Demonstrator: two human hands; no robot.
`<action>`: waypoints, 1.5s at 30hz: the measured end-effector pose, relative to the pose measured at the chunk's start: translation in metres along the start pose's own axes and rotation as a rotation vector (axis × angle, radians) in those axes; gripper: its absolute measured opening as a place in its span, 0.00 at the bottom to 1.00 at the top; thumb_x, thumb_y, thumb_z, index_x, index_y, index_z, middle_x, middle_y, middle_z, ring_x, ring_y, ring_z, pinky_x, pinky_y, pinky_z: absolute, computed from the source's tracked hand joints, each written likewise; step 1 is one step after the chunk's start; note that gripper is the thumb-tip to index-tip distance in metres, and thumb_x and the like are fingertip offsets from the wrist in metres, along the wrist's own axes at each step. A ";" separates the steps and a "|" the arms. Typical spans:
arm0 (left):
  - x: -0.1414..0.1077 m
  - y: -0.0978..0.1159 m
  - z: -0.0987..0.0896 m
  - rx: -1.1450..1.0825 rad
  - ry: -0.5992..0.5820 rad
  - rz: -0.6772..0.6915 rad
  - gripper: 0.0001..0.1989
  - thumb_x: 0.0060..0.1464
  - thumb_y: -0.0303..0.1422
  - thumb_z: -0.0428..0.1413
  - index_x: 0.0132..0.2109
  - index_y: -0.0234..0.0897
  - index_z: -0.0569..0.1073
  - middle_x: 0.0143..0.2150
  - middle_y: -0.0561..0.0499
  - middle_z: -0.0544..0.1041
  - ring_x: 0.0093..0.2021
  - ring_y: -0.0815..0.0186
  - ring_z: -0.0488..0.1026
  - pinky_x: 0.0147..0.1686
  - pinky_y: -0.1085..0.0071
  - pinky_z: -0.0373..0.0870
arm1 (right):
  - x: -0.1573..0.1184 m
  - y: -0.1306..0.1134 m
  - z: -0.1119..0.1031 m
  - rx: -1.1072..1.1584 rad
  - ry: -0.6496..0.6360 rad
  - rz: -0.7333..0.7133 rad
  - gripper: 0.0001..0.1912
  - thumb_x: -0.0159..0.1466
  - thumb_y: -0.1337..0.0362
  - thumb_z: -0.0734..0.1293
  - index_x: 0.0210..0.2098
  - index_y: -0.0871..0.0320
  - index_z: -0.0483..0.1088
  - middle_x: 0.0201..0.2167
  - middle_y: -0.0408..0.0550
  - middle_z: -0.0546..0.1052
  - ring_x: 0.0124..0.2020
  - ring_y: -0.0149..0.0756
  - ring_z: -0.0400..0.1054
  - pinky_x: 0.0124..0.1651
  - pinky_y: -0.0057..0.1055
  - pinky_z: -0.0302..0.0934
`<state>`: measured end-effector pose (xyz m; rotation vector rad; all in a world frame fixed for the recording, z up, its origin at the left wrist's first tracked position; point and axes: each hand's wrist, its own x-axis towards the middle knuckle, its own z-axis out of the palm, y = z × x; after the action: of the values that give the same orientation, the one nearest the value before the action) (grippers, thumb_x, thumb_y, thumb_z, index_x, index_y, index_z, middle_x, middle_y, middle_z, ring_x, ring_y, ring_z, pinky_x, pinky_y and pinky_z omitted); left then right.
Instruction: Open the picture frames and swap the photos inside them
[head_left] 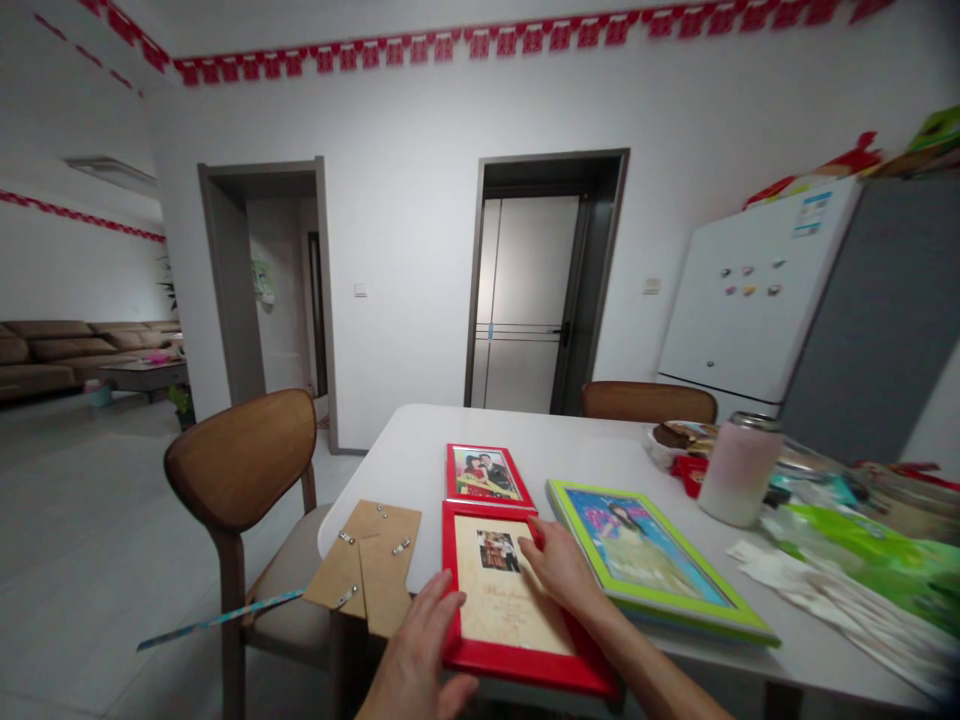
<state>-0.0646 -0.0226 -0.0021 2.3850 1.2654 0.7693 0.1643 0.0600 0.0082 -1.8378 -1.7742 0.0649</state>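
A red picture frame (551, 665) lies face up at the table's near edge, with a cream sheet (495, 615) and a small photo (498, 549) inside its border. My left hand (420, 645) is open along the frame's left side, fingers stretched and thumb apart near the lower corner. Across the right side reaches my right hand (559, 565), its fingertips on the frame beside the small photo, fingers loosely bent. Directly beyond it is a smaller red frame (489, 474) holding a photo of a couple. The brown backing board (367, 560), with metal clips, lies to the left.
A green picture frame (652, 550) lies to the right. Beyond it stand a pink and white flask (741, 470), a green packet (870, 550) and white gloves or cloth (832, 600). A patterned strip (225, 618) juts past the table's left edge, near a wooden chair (247, 460).
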 end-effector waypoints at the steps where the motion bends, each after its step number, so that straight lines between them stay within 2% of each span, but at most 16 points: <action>1: -0.004 -0.007 -0.009 0.043 0.004 -0.009 0.35 0.36 0.23 0.52 0.56 0.36 0.55 0.60 0.45 0.49 0.60 0.62 0.45 0.57 0.62 0.47 | -0.003 -0.004 -0.002 0.041 0.011 -0.013 0.18 0.54 0.62 0.56 0.41 0.62 0.67 0.37 0.55 0.72 0.39 0.39 0.64 0.42 0.32 0.55; 3: -0.010 -0.025 -0.028 0.155 -0.010 -0.093 0.38 0.34 0.23 0.52 0.56 0.39 0.53 0.61 0.47 0.47 0.60 0.62 0.41 0.57 0.60 0.43 | -0.012 -0.018 -0.005 0.139 0.022 -0.062 0.18 0.54 0.63 0.57 0.42 0.62 0.66 0.40 0.54 0.71 0.42 0.39 0.63 0.45 0.32 0.54; 5: -0.013 -0.048 -0.044 0.292 -0.003 -0.254 0.39 0.32 0.22 0.52 0.56 0.38 0.53 0.61 0.46 0.47 0.60 0.60 0.42 0.57 0.59 0.43 | -0.024 -0.043 -0.006 0.242 -0.019 -0.145 0.17 0.55 0.62 0.57 0.40 0.61 0.67 0.40 0.54 0.71 0.42 0.38 0.63 0.45 0.31 0.54; 8: -0.010 -0.081 -0.052 0.459 0.040 -0.468 0.37 0.33 0.21 0.51 0.56 0.34 0.55 0.61 0.43 0.49 0.59 0.59 0.45 0.55 0.60 0.46 | -0.043 -0.089 0.004 0.317 -0.138 -0.275 0.18 0.56 0.58 0.57 0.42 0.58 0.67 0.39 0.51 0.72 0.41 0.37 0.63 0.45 0.33 0.55; 10: -0.007 -0.096 -0.050 0.491 0.059 -0.498 0.35 0.34 0.20 0.49 0.55 0.32 0.56 0.59 0.42 0.52 0.58 0.61 0.50 0.54 0.64 0.49 | -0.053 -0.118 0.017 0.281 -0.200 -0.334 0.21 0.55 0.54 0.57 0.44 0.55 0.65 0.37 0.51 0.72 0.39 0.40 0.64 0.43 0.36 0.55; 12: -0.004 -0.104 -0.046 0.491 0.086 -0.467 0.32 0.36 0.20 0.48 0.53 0.30 0.58 0.58 0.42 0.56 0.56 0.62 0.54 0.54 0.68 0.51 | -0.059 -0.139 0.032 0.204 -0.221 -0.352 0.24 0.51 0.50 0.60 0.44 0.55 0.65 0.36 0.52 0.71 0.38 0.44 0.63 0.41 0.41 0.55; 15: -0.003 -0.105 -0.042 0.492 0.178 -0.433 0.28 0.37 0.20 0.47 0.50 0.31 0.62 0.55 0.43 0.60 0.53 0.60 0.59 0.52 0.66 0.54 | -0.059 -0.152 0.046 0.189 -0.193 -0.327 0.24 0.47 0.56 0.64 0.43 0.56 0.66 0.37 0.54 0.69 0.39 0.45 0.61 0.41 0.41 0.55; 18: -0.002 -0.092 -0.041 0.472 0.304 -0.362 0.26 0.39 0.20 0.46 0.49 0.34 0.63 0.54 0.46 0.63 0.52 0.60 0.60 0.52 0.63 0.56 | -0.058 -0.145 0.039 0.283 -0.183 -0.301 0.23 0.48 0.62 0.62 0.45 0.57 0.64 0.38 0.53 0.67 0.40 0.40 0.61 0.43 0.35 0.56; 20: 0.000 -0.075 -0.036 0.439 0.365 -0.290 0.25 0.39 0.21 0.46 0.50 0.33 0.62 0.54 0.45 0.62 0.54 0.61 0.58 0.53 0.63 0.55 | -0.058 -0.131 0.024 0.318 -0.169 -0.309 0.22 0.48 0.64 0.62 0.45 0.58 0.64 0.37 0.52 0.67 0.40 0.38 0.61 0.43 0.33 0.56; 22: 0.005 -0.053 -0.028 0.383 0.359 -0.232 0.25 0.40 0.22 0.46 0.50 0.29 0.62 0.55 0.42 0.60 0.55 0.60 0.56 0.54 0.64 0.55 | -0.061 -0.110 0.005 0.322 -0.151 -0.331 0.20 0.48 0.65 0.61 0.42 0.57 0.66 0.36 0.50 0.67 0.39 0.37 0.61 0.44 0.32 0.56; 26: 0.017 -0.002 -0.008 0.253 0.146 -0.181 0.27 0.42 0.23 0.47 0.53 0.26 0.60 0.58 0.40 0.56 0.57 0.60 0.53 0.54 0.64 0.53 | -0.069 -0.060 -0.030 0.291 -0.164 -0.299 0.18 0.50 0.66 0.59 0.41 0.57 0.67 0.37 0.50 0.67 0.40 0.36 0.62 0.45 0.31 0.56; 30: 0.030 0.032 0.006 0.186 -0.050 -0.201 0.27 0.44 0.25 0.48 0.54 0.28 0.59 0.59 0.40 0.53 0.57 0.59 0.51 0.55 0.65 0.51 | -0.074 -0.019 -0.044 0.180 -0.208 -0.225 0.18 0.51 0.64 0.58 0.40 0.59 0.68 0.38 0.51 0.69 0.41 0.36 0.63 0.46 0.31 0.56; 35: 0.040 0.037 0.009 0.171 -0.154 -0.199 0.27 0.46 0.32 0.49 0.55 0.33 0.58 0.60 0.43 0.52 0.59 0.57 0.48 0.56 0.57 0.45 | -0.073 0.000 -0.037 0.084 -0.163 -0.208 0.19 0.50 0.63 0.58 0.40 0.59 0.69 0.39 0.52 0.69 0.42 0.37 0.62 0.47 0.31 0.54; 41: 0.039 0.032 0.004 0.141 -0.212 -0.127 0.24 0.49 0.37 0.46 0.54 0.37 0.59 0.59 0.45 0.54 0.59 0.58 0.45 0.55 0.52 0.41 | -0.073 0.001 -0.032 0.044 -0.135 -0.212 0.17 0.49 0.62 0.59 0.38 0.58 0.70 0.37 0.52 0.70 0.40 0.39 0.62 0.45 0.32 0.55; 45: 0.039 0.031 0.006 0.136 -0.207 -0.128 0.22 0.49 0.39 0.46 0.52 0.38 0.61 0.58 0.46 0.56 0.59 0.58 0.45 0.55 0.51 0.40 | -0.073 0.001 -0.031 -0.009 -0.134 -0.223 0.17 0.49 0.63 0.60 0.37 0.58 0.71 0.35 0.52 0.69 0.39 0.39 0.61 0.43 0.32 0.55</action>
<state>-0.0228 -0.0076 0.0211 2.3860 1.4054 0.3993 0.1693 -0.0188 0.0079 -1.6636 -2.0649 0.0959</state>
